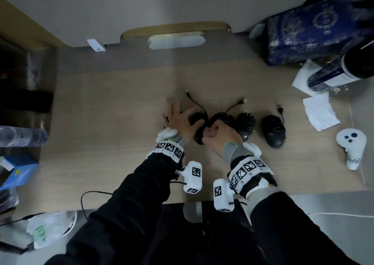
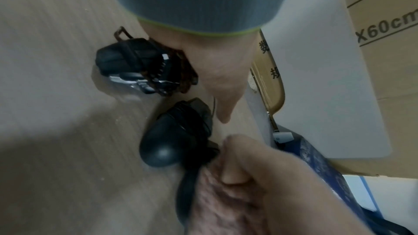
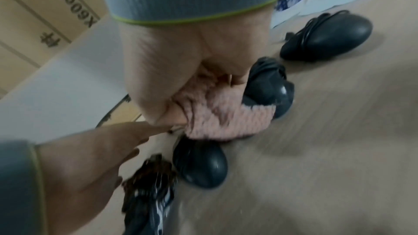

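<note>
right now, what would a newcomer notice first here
The two hands meet on the desk: the right hand is fisted round a pink cloth by a black mouse, the left hand spread open beside it. Another cable-wrapped black mouse lies to their right, and a patterned blue box fills the far right corner.

The desk [image 1: 113,106] bears black corded mice [image 1: 273,132], white papers [image 1: 320,114], a controller [image 1: 351,141].

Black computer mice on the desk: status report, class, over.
Left hand open, fingers straight, beside black mouse wrapped in brown cable. Right hand grips pink fuzzy cloth by smooth black mouse. Another black cable-wound mouse close at right.
</note>
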{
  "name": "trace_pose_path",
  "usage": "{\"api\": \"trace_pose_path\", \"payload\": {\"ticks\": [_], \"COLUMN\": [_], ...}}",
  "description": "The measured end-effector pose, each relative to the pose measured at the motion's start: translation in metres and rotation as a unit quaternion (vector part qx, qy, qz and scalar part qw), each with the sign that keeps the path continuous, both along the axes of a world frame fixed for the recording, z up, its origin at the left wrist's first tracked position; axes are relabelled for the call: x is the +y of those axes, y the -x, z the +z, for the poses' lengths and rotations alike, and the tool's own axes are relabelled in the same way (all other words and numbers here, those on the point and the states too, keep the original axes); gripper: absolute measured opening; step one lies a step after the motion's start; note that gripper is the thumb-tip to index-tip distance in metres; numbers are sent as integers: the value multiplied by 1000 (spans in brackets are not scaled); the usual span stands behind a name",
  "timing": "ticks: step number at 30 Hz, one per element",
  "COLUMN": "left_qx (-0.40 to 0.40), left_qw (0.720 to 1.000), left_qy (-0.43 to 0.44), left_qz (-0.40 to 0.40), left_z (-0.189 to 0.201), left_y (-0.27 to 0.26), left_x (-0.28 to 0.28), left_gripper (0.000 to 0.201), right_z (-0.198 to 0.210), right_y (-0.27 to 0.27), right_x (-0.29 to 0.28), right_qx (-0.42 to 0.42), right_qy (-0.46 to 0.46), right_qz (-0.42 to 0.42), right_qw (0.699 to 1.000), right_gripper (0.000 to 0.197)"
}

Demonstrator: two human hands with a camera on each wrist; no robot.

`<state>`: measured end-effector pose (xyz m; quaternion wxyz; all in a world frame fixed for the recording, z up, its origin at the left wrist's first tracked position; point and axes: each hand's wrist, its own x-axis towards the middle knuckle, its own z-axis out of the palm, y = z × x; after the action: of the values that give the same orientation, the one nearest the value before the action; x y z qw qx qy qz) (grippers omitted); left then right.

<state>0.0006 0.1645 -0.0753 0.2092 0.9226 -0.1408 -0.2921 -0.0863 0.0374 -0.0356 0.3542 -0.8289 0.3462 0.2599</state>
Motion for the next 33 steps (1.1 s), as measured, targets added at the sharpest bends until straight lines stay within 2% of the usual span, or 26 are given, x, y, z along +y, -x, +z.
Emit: {"api": "trace_pose_path", "payload": {"ticks": [3, 5, 9, 11, 14, 16, 18, 21, 33], "left_qx": [-34, -42, -44, -40, -29, -40, -61, -55, -56], "left_qw": [999, 999, 996, 989, 967, 953, 951, 960, 972], "left_qy": [-15, 8, 0, -1, -37, -72, -91, -112, -152], "left_qz": [9, -6, -77, -141, -249, -292, -291, -252, -170], "left_z": [11, 21, 23, 19, 5, -5, -14, -15, -3], "left_y": [6, 17, 36, 42, 54, 59, 62, 65, 62], "left_x": [-20, -39, -85, -102, -125, -128, -128, -128, -113], "left_gripper": [54, 55, 73, 82, 93, 98, 98, 94, 90], "right_z": [7, 11, 10, 4, -14, -25, -31, -37, -30], "right_y": [5, 15, 44, 57, 76, 83, 85, 79, 58], "right_x": [-21, -41, -91, -112, -143, -150, -152, -147, -133], "right_qx": [-70, -85, 12, 39, 75, 69, 57, 51, 49], "right_qy": [40, 74, 128, 131, 118, 96, 82, 46, 8], "right_qz": [-95, -141, -191, -216, -219, -208, -212, -204, -86], "right_qw": [992, 983, 973, 967, 966, 971, 972, 976, 995], "right_gripper": [8, 19, 39, 51, 53, 50, 46, 49, 52]}}
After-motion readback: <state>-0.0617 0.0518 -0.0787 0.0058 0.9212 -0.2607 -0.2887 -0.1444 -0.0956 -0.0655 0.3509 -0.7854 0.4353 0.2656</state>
